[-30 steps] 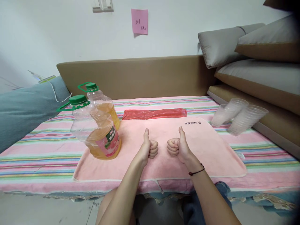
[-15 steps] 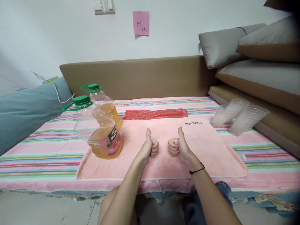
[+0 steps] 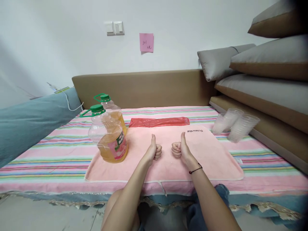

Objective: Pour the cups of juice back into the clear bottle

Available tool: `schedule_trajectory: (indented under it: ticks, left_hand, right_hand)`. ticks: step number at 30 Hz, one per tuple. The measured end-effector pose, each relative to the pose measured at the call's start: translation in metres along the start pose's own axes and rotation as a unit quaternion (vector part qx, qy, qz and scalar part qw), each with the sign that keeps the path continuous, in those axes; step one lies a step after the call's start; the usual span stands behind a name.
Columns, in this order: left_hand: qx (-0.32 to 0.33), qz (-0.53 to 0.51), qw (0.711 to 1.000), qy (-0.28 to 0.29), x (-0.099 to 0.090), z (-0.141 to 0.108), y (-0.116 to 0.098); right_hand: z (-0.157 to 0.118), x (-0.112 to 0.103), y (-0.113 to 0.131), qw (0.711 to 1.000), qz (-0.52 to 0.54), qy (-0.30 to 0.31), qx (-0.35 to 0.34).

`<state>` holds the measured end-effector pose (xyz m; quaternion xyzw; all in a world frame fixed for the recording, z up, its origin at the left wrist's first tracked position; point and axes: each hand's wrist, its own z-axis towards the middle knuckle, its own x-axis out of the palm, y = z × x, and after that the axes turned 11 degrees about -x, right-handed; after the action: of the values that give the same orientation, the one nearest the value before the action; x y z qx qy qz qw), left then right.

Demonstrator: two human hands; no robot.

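My left hand (image 3: 154, 150) is closed in a fist with the thumb pointing up, over the pink mat (image 3: 207, 157). Facing it, my right hand (image 3: 180, 149) makes the same thumb-up fist, with a dark cord bracelet on the wrist. Neither hand holds anything. To the left of my left hand stands a large clear plastic bottle (image 3: 114, 146) of amber drink with a green cap and handle. A second such bottle (image 3: 116, 114) stands behind it, partly hidden. A flat red plastic bag (image 3: 158, 122) lies along the mat's far edge.
Stacks of clear plastic cups (image 3: 243, 128) lean on the striped cloth (image 3: 48, 157) at the right. Beside them rises a pile of grey and brown cushions (image 3: 262, 86). A blue armrest (image 3: 36, 118) bounds the left, and a brown backrest (image 3: 144, 89) the rear.
The camera view has tilted up and shifted slightly, so the scene sits lower in the picture. Both hands keep the same thumb-up pose; bottles, bag and cups stay in place.
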<state>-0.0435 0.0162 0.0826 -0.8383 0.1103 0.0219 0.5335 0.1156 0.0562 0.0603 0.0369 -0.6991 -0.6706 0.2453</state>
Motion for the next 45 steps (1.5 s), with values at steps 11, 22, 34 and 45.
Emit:
schedule_trajectory:
  ticks: [11,22,34,45]
  left_hand:
    - [0.161,0.358,0.899,-0.194,-0.03,-0.161,0.064]
    - [0.189,0.586,0.637,-0.463,-0.034,-0.301,0.237]
    - [0.196,0.523,0.605,-0.568,-0.124,-0.21,0.117]
    - [0.329,0.31,0.841,-0.298,-0.035,-0.083,0.034]
  right_hand:
    - [-0.025,-0.015,0.001,0.985,-0.102,-0.092,-0.106]
    - [-0.04,-0.007,0.0,0.984,-0.151,-0.028,-0.085]
    - [-0.05,0.001,-0.008,0.981,-0.172,0.009,-0.089]
    - [-0.043,-0.048,0.022,0.947,-0.236,-0.098,-0.197]
